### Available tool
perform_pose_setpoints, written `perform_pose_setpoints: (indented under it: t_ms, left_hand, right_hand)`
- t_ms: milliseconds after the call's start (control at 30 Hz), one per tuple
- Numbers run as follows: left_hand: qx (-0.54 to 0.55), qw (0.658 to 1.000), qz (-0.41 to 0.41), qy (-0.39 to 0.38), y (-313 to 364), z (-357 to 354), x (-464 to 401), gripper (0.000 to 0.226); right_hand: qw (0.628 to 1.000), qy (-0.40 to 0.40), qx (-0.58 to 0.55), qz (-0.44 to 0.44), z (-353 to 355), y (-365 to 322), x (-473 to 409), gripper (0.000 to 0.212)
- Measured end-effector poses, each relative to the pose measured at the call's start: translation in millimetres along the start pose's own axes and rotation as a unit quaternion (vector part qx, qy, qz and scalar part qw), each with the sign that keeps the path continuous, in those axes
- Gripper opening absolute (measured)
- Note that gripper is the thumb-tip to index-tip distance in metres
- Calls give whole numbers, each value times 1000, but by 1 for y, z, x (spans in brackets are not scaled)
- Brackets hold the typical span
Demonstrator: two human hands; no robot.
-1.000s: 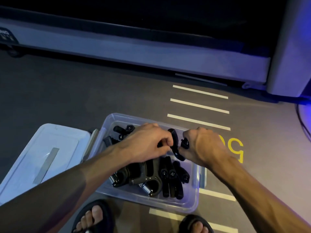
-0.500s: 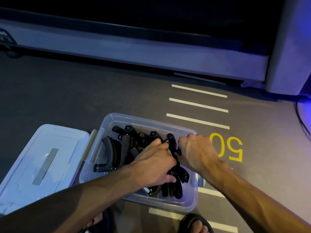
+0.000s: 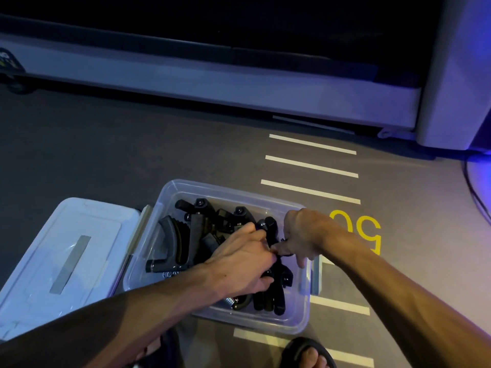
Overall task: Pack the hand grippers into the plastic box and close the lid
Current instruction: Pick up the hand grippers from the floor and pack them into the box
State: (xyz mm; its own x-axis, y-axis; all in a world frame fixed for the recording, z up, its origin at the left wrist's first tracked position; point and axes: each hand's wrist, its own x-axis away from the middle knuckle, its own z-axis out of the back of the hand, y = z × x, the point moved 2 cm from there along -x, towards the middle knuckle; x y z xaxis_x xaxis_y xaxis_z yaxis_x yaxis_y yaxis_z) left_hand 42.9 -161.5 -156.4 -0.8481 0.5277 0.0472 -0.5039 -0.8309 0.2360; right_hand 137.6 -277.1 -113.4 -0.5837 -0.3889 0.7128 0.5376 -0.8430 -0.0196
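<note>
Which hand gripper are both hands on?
The upright one at the box's right side; left hand and right hand both grip it. The others lie loose.

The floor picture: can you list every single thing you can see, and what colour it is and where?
box: one, clear plastic, on the floor, open
grippers: many, black, piled in the box
lid: one, whitish, grey strip, on the floor left of the box
lines: several, white, on the floor right of the box
50: one, yellow, right of the box
sandal: one, black, bottom edge
left hand: one, among the grippers
right hand: one, pinches a gripper
</note>
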Motion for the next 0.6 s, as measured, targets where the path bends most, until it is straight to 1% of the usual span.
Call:
perform_pose_setpoints:
  t_ms: [100, 133, 233, 300, 367, 500, 533, 600]
  left_hand:
    - [8, 1000, 7, 11, 0, 2, 1, 36]
    - [6, 1000, 12, 10, 0, 3, 1, 36]
    - [8, 1000, 26, 13, 2, 5, 3, 37]
    - [15, 999, 21, 33, 3, 7, 4, 34]
    - [22, 998, 14, 54, 4, 8, 5, 31]
    - [12, 998, 24, 50, 2, 4, 5, 33]
    - [13, 998, 27, 50, 2, 2, 6, 34]
    - [19, 998, 29, 51, 1, 1, 7, 34]
  right_hand:
    - [999, -6, 28, -14, 0, -5, 0, 23]
    - [999, -7, 35, -15, 1, -6, -1, 24]
    - [998, -6, 58, -12, 4, -8, 1, 35]
    - [998, 17, 63, -1, 3, -9, 1, 40]
    - [998, 18, 60, 2, 0, -9, 0, 45]
    - [999, -17, 33, -12, -1, -7, -8, 36]
    - [1000, -10, 26, -14, 0, -8, -9, 35]
    - [999, 18, 38, -5, 3, -8, -9, 41]
